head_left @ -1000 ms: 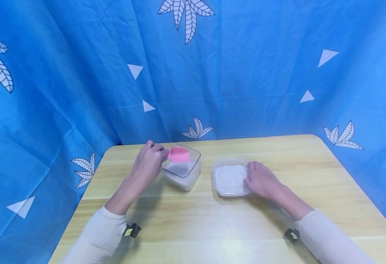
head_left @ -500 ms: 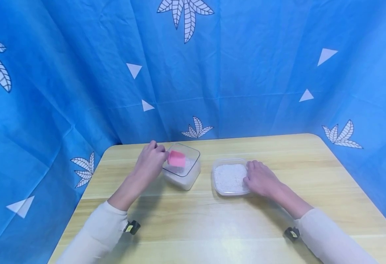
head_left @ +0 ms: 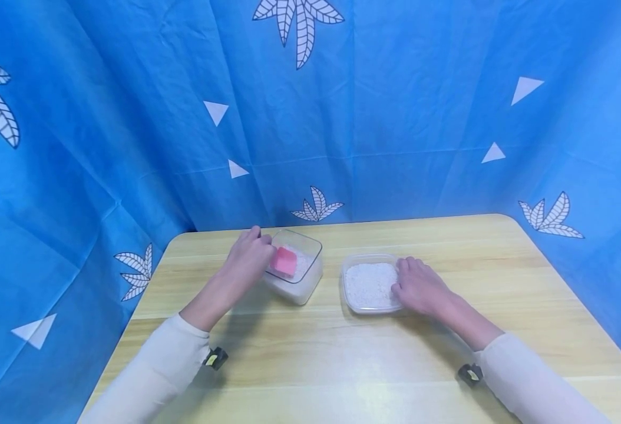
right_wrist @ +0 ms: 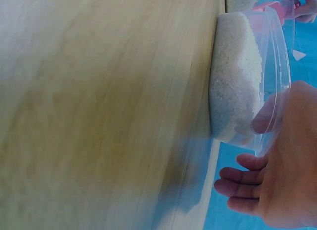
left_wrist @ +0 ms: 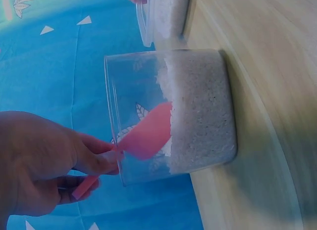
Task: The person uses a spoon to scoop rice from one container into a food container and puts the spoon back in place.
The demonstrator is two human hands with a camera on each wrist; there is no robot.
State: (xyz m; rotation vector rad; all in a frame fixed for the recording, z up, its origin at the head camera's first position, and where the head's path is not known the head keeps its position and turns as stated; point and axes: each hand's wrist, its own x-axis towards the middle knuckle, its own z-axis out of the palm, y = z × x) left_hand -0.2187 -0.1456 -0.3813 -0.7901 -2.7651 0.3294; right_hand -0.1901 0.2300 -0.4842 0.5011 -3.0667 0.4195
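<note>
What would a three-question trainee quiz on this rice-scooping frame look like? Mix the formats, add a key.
1. True or false: the pink scoop has its bowl down in the rice of the taller clear container.
2. Which hand rests against the shallow clear container? A: left hand. B: right hand. C: neither.
3. Fill in: both containers stand on a light ____ table.

Key
1. True: the left wrist view shows the bowl dipping into the grains while the left hand pinches the handle.
2. B: its fingers lie at the rim on the container's right side.
3. Wooden.
</note>
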